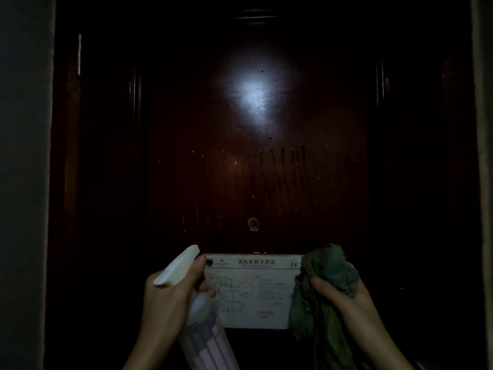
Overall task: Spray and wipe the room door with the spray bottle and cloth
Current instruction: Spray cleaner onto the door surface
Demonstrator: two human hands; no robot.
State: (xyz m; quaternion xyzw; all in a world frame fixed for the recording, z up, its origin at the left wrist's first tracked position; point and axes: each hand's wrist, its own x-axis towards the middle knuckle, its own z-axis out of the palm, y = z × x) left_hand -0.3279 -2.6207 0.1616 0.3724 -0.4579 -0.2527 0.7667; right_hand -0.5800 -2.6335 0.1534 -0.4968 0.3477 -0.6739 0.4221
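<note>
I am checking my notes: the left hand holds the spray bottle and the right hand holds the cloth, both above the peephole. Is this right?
Not quite: in the head view the left hand with the spray bottle and the right hand with the cloth are below the peephole.

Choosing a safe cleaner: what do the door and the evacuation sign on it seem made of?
The door looks like dark reddish wood with glossy varnish: it mirrors a bright light spot and shows drip streaks. The evacuation sign looks like a pale printed card, perhaps laminated or plastic; dim light leaves that open.
</note>
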